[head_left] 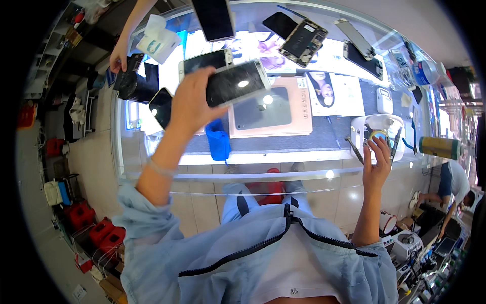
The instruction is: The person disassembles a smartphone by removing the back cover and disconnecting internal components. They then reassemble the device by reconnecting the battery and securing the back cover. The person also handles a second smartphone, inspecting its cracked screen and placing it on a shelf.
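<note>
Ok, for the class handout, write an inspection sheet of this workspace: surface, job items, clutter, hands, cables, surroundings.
Surface: counter, brightly lit in places.
Job's things: white-framed phone in the left hand; white tray near the right hand.
Clutter: opened phone, blue pouch, flat pinkish box.
Hands: left grips the phone's left end; right is at the tray, its grip unclear.
Cables: pale cords by red cases, floor left.
Surroundings: another person's hand, upper left; someone bending, right.
</note>
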Motion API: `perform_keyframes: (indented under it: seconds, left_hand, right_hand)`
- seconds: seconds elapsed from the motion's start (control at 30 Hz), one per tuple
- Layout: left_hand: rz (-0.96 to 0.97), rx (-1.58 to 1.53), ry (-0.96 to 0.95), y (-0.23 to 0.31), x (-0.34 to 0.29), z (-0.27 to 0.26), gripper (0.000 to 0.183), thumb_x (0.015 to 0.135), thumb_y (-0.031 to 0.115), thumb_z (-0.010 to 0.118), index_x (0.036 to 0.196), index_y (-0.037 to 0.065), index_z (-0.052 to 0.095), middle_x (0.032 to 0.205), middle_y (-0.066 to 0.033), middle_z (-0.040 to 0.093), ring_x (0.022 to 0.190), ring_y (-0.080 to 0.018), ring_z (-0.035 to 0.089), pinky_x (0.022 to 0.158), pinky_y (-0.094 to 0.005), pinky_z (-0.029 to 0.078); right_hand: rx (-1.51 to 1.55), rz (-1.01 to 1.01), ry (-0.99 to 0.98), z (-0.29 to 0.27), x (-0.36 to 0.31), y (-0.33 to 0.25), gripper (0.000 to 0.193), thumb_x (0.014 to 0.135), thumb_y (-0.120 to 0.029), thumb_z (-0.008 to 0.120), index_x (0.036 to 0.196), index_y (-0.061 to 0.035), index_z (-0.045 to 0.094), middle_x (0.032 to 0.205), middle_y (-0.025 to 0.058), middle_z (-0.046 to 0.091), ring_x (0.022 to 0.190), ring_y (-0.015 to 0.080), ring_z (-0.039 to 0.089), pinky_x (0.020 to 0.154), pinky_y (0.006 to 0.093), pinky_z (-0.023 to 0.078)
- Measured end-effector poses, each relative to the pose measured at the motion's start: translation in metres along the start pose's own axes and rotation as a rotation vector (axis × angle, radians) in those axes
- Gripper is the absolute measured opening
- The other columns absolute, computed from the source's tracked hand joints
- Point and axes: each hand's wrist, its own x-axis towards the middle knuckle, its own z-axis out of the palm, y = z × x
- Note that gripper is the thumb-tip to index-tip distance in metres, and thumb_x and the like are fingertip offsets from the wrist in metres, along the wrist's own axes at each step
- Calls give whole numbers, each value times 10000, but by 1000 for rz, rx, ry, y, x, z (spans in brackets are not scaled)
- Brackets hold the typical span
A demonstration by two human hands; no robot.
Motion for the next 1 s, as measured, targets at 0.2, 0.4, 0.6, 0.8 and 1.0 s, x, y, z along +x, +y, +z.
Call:
perform_keyframes:
  seconds: [0.2, 0.4, 0.6, 0.8, 1.0]
  left_hand:
    - [-208, -128, 154, 43, -91, 2, 672, 532, 199, 807, 1111, 52, 499, 1028, -137, 529, 934, -326, 504, 825, -410, 414]
    - [-453, -162, 244, 60, -136, 17, 680, 551, 138, 798, 1135, 56, 459, 1097, -154, 425, 1023, -315, 422, 873, -411, 360]
    - [-599, -94, 186, 58, -167, 22, 769, 619, 276, 780, 1248, 54, 397, 1144, -178, 393, 1077, -332, 364, 895, -458, 270]
    - [-624, -107, 169, 57, -174, 22, 818, 643, 334, 762, 1289, 35, 359, 1178, -187, 379, 1096, -338, 342, 912, -479, 240]
    - [-606, -155, 143, 56, -176, 17, 846, 644, 394, 761, 1297, 30, 363, 1190, -175, 375, 1111, -335, 331, 924, -487, 227]
  right_hand:
    - [414, -244, -410, 59, 11, -105, 346, 745, -82, 690, 1081, -60, 610, 1101, 146, 603, 1026, 322, 573, 865, 379, 468]
    - [534, -327, -657, 93, 5, -177, 462, 765, -85, 681, 1197, -41, 524, 1055, 152, 623, 894, 296, 608, 780, 365, 493]
    - [602, -310, -823, 117, 29, -193, 356, 785, -128, 658, 1123, -71, 561, 875, 108, 657, 819, 274, 629, 715, 368, 496]
    - [336, -867, -271, 185, 134, -238, 489, 733, -150, 711, 1179, -56, 532, 1123, 157, 585, 1047, 310, 553, 856, 369, 464]
    - [114, -830, -682, 221, 196, -268, 728, 620, -252, 780, 1246, -37, 476, 1107, 184, 585, 1023, 326, 567, 891, 369, 453]
